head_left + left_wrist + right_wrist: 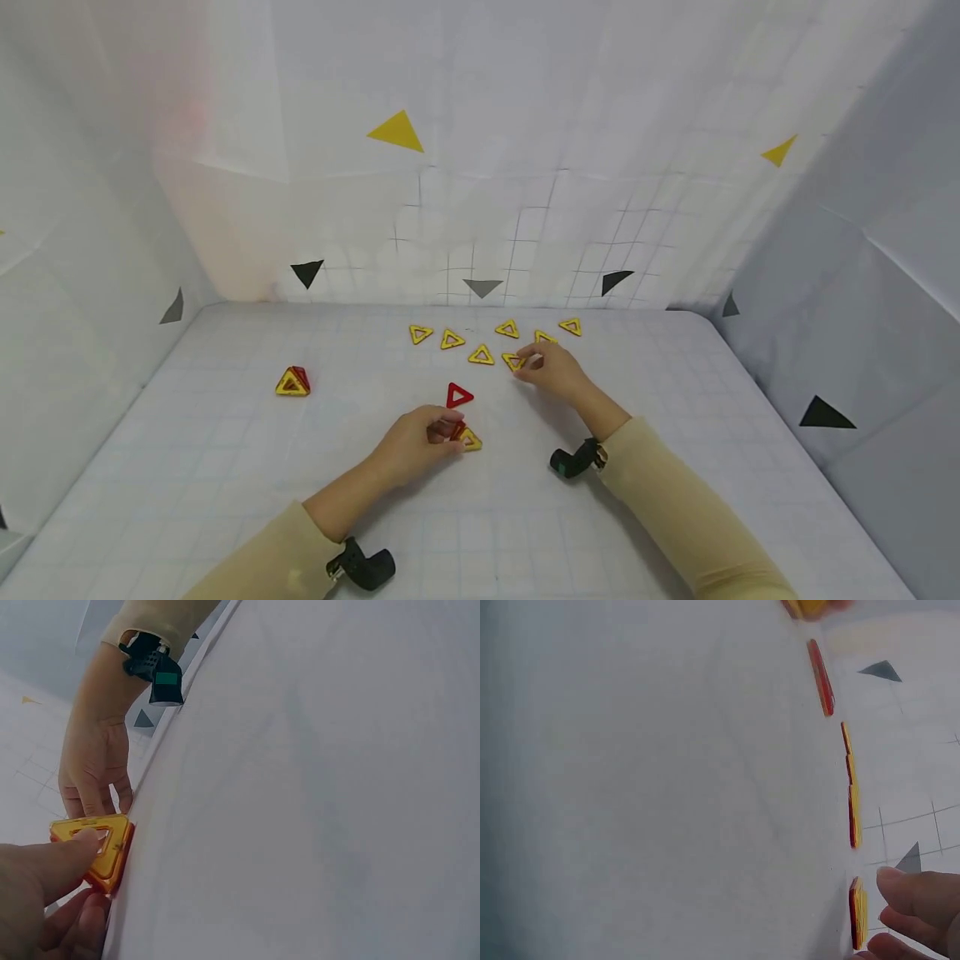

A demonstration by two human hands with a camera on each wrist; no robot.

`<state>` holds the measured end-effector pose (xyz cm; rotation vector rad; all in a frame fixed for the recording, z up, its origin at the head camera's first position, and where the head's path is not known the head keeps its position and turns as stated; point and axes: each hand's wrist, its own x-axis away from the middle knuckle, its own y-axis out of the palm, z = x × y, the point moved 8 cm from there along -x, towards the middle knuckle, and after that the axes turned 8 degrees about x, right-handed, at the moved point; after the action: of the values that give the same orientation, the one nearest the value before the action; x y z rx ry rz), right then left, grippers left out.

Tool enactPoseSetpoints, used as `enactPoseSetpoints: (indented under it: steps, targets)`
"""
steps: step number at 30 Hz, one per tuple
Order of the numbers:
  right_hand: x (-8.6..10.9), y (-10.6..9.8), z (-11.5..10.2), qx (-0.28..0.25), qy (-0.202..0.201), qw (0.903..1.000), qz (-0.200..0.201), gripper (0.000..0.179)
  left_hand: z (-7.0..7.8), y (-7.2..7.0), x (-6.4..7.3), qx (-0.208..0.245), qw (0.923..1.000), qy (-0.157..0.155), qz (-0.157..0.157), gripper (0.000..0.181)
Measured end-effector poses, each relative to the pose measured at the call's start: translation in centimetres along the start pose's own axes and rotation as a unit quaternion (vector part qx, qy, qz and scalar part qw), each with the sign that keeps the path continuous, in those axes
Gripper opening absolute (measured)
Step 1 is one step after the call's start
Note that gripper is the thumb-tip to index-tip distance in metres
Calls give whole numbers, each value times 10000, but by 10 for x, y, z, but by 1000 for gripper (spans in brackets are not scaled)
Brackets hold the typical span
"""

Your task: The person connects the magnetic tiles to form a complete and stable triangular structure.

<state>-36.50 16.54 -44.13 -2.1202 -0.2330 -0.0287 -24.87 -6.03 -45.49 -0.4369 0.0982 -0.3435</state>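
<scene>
My left hand (417, 443) holds a yellow triangular magnetic tile (470, 439) joined with a red one (457, 430). In the left wrist view, the thumb presses the face of the yellow tile (112, 855) and the fingers curl behind it. A flat red triangular tile (459, 395) lies just beyond that hand. Farther out, my right hand (553, 371) is at the right side of a flat yellow triangular tile (513, 362). The right wrist view shows its thumb and fingers apart, close beside a tile (858, 913) lying on the table.
Several more yellow triangular tiles lie toward the back, among them one (482, 355) at centre and one (571, 326) at far right. A small red-and-yellow pyramid (292, 382) stands at left on the white table (225, 483). White sheeting (480, 208) closes off the back and sides.
</scene>
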Motion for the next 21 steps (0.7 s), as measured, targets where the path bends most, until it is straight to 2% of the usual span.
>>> enactPoseSetpoints:
  steps: [11, 16, 21]
  targets:
    - [-15, 4, -4, 557, -368, 9977, -89, 49, -6, 3, -2, 35, 9993, -124, -337, 36]
    - [-18, 7, -7, 636, -404, 9971, -75, 44, -5, 4, -2, 38, 9989, -50, -454, 34]
    - [-19, 9, -5, 587, -232, 9979, -143, 38, -4, 4, -1, 45, 9987, -6, -510, 32]
